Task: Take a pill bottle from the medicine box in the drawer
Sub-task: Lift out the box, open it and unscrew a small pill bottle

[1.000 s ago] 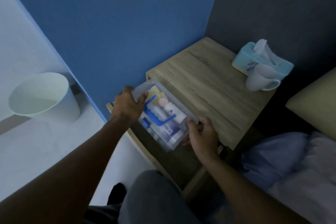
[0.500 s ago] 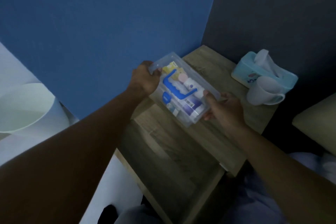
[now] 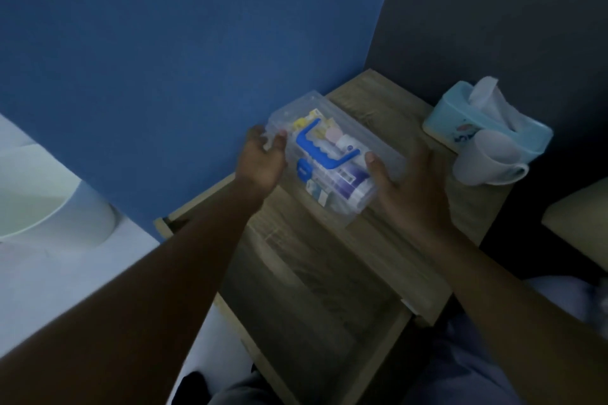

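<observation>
A clear plastic medicine box [image 3: 357, 136] with a blue handle [image 3: 314, 148] rests low over the wooden nightstand top [image 3: 378, 99]. Through its lid I see a white pill bottle with a purple label [image 3: 345, 182] lying on its side among other small bottles and packets. My left hand [image 3: 263, 163] grips the box's left end. My right hand [image 3: 411, 189] holds the right end, thumb on the lid. Below the box, the open drawer [image 3: 312, 293] juts toward me, dark inside.
A light blue tissue box [image 3: 460, 123] and a white mug [image 3: 487, 163] stand at the nightstand's right side. A white waste bin [image 3: 49, 204] sits on the floor at left. A pillow [image 3: 579, 223] and bedding [image 3: 559, 299] lie at right. The blue wall is close behind.
Both hands lifted the medicine box out of the drawer and carried it up and back onto the nightstand top; the drawer now shows no box.
</observation>
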`<act>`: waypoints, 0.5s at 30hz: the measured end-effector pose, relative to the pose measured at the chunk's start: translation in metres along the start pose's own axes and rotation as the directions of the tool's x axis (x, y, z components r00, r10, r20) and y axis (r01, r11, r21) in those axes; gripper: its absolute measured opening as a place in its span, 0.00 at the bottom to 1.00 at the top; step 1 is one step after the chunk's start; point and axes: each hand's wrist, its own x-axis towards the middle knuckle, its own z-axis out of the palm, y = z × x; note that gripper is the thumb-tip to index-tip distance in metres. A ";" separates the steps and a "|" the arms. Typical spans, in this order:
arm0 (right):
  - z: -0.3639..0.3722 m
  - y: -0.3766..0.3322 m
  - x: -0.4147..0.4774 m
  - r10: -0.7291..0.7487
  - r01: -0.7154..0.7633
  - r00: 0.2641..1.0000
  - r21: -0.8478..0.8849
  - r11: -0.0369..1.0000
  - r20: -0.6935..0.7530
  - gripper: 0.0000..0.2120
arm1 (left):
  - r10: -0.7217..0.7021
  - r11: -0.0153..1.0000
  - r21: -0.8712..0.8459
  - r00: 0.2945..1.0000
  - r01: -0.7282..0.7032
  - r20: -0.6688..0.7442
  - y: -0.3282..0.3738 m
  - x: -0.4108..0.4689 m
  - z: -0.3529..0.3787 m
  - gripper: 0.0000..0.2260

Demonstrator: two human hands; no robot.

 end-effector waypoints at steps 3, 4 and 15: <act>0.001 -0.010 -0.005 -0.249 0.255 0.966 -0.118 0.960 0.066 0.43 | -0.151 0.978 -0.133 0.985 0.161 0.081 -0.013 -0.023 0.007 0.21; 0.002 -0.012 -0.006 -0.278 0.296 0.952 -0.154 0.943 0.128 0.43 | -0.179 0.964 -0.180 0.977 0.197 0.113 -0.015 -0.027 0.010 0.19; 0.012 -0.004 -0.010 -0.273 0.341 0.938 -0.417 0.843 0.215 0.54 | -0.101 0.988 -0.107 0.993 0.107 0.062 -0.013 -0.043 0.009 0.04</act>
